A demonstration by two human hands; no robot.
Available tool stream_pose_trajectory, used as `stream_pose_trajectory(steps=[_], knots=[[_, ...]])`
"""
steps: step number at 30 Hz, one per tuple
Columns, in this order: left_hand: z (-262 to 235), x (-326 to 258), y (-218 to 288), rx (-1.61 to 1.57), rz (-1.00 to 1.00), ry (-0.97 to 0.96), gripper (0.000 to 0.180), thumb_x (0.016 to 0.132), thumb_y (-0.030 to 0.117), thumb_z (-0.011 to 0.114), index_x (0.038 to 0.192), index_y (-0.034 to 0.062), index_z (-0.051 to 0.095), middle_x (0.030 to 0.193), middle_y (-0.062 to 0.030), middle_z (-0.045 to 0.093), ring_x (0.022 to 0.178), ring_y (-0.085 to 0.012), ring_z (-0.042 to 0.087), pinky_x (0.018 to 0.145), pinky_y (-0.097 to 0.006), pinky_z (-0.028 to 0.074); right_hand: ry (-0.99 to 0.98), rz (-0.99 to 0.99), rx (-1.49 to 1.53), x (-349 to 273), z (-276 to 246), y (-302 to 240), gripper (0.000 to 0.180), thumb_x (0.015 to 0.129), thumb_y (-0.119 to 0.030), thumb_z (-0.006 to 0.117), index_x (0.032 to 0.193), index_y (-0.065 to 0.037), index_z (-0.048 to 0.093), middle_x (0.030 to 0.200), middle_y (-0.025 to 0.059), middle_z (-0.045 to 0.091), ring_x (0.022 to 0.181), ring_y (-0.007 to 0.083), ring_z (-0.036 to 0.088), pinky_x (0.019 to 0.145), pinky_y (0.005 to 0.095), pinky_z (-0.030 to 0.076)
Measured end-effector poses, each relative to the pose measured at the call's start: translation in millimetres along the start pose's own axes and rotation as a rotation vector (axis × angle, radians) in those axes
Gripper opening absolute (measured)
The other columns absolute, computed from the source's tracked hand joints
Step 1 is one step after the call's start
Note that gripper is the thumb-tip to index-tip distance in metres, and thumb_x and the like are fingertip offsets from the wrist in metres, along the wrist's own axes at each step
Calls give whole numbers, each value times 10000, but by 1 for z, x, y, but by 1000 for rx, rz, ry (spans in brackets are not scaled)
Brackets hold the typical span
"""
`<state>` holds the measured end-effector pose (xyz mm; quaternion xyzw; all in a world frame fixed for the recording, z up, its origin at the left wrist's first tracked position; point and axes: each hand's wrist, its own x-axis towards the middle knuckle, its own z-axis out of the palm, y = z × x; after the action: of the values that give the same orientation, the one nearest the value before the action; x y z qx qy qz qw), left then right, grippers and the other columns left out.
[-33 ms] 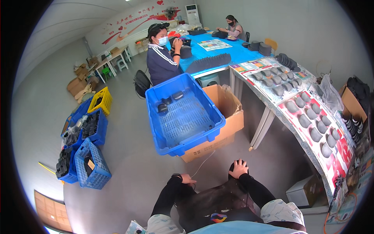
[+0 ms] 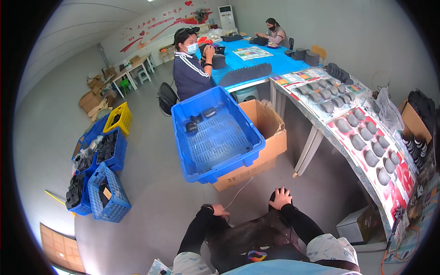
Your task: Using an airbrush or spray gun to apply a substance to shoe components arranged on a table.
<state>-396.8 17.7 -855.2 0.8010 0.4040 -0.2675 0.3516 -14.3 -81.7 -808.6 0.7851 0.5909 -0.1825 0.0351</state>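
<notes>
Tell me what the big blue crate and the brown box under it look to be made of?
The blue crate looks like moulded plastic: even colour, slight sheen, and a grid of holes in its floor. The brown box looks like matt corrugated cardboard, with folded-up flaps and soft, creased edges. Neither can be confirmed by touch here.

workshop, blue crates (image 2: 215, 137), worktables (image 2: 366, 137)

5 blue crates (image 2: 215, 137), 1 yellow crate (image 2: 120, 120), 2 seated co-workers (image 2: 189, 68).
</notes>
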Motion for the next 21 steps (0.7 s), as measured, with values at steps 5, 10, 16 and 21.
stream_pose_trajectory(steps=[5, 10, 16, 21], knots=[[0, -15, -54, 233, 18, 225, 525, 903, 561, 589, 984, 73, 765, 973, -191, 736, 948, -386, 702, 863, -480, 542, -19, 10, -17, 0, 2, -5, 889, 822, -553, 710, 1532, -128, 385, 1628, 173, 255, 1455, 497, 262, 1061, 633, 386], [12, -71, -143, 33, -326, 169, 560, 933, 571, 566, 1116, 69, 734, 921, -157, 755, 816, -314, 718, 743, -441, 560, -117, -37, 53, 29, 12, 13, 862, 813, -559, 714, 1492, -104, 440, 1599, 190, 313, 1407, 496, 347, 1064, 609, 412], [46, -208, -230, -503, -577, 768, 482, 917, 476, 636, 1067, 30, 745, 831, -110, 757, 744, -174, 720, 650, -346, 564, 479, -422, 442, 49, -98, 29, 488, 796, -239, 760, 1208, -27, 605, 1208, 227, 594, 1178, 390, 570, 998, 447, 487], [4, -196, -203, -383, -683, 1140, 293, 931, 268, 653, 941, -10, 746, 774, -106, 747, 750, -175, 724, 675, -343, 571, 1192, -667, 609, 7, -264, -50, 261, 798, -60, 722, 1032, -44, 608, 948, 158, 602, 905, 335, 628, 827, 414, 518]])
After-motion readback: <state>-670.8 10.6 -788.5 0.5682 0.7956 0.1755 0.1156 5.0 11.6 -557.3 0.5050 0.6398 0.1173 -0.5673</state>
